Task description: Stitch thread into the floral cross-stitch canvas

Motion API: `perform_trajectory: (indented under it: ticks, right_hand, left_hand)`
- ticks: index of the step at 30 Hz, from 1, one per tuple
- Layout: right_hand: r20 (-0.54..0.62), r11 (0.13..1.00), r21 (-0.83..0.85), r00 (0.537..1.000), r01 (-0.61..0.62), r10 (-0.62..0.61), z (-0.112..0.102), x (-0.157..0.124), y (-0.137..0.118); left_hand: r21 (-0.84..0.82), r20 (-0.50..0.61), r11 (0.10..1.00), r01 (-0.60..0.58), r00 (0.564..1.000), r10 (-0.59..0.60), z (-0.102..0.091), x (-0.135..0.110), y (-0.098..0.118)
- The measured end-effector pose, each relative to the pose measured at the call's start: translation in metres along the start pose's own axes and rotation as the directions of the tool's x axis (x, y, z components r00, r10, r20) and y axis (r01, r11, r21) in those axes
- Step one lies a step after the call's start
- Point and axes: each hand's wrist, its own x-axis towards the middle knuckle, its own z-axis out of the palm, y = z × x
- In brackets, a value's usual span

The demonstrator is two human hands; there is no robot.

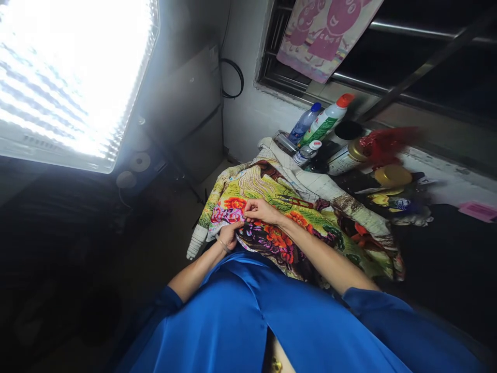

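Note:
A large embroidered cloth (277, 235), worked with red and orange flowers on yellow-green and dark ground, spreads across my lap and away from me. My left hand (228, 235), a pale bangle at its wrist, grips the cloth's near edge with the thumb on top. Just above it my right hand (261, 211) is closed in a pinch over the pink flowers. Whatever its fingertips hold is too small to make out. Beyond the right wrist, a pair of red-handled thread snips (297, 201) lies on the cloth.
Bottles stand along the window side, among them a green-and-white one with an orange cap (322, 124) and a clear one (306, 154). A gold-lidded jar (392, 176) is farther right. A bright lamp (73, 67) hangs at upper left. A pink printed cloth (326, 36) hangs at the window.

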Motion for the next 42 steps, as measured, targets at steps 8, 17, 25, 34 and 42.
perform_trajectory:
  ticks: [8, 17, 25, 34, 42]
  right_hand:
    - [-0.009, 1.0, -0.008, 1.0, -0.003, 0.003, 0.001, 0.0, 0.0]
    - [-0.011, 1.0, -0.013, 1.0, -0.021, 0.021, 0.003, 0.0, -0.005]
    - [0.071, 0.993, -0.074, 0.993, -0.092, 0.098, -0.001, 0.008, -0.013]
    - [0.001, 0.972, -0.092, 0.976, -0.215, 0.216, 0.004, 0.018, -0.012]
    - [-0.027, 0.953, 0.007, 0.952, -0.304, 0.304, 0.005, 0.019, -0.014]
  left_hand:
    - [-0.014, -0.005, 1.0, -0.001, 1.0, 0.001, 0.001, -0.001, 0.0]
    - [0.006, -0.013, 1.0, 0.009, 1.0, -0.009, -0.001, 0.0, 0.0]
    - [0.044, -0.057, 0.998, -0.044, 0.997, 0.046, -0.004, 0.006, -0.005]
    - [0.095, -0.128, 0.985, -0.147, 0.979, 0.158, 0.0, 0.003, -0.004]
    - [0.07, -0.102, 0.986, -0.151, 0.982, 0.157, 0.003, 0.0, -0.004]
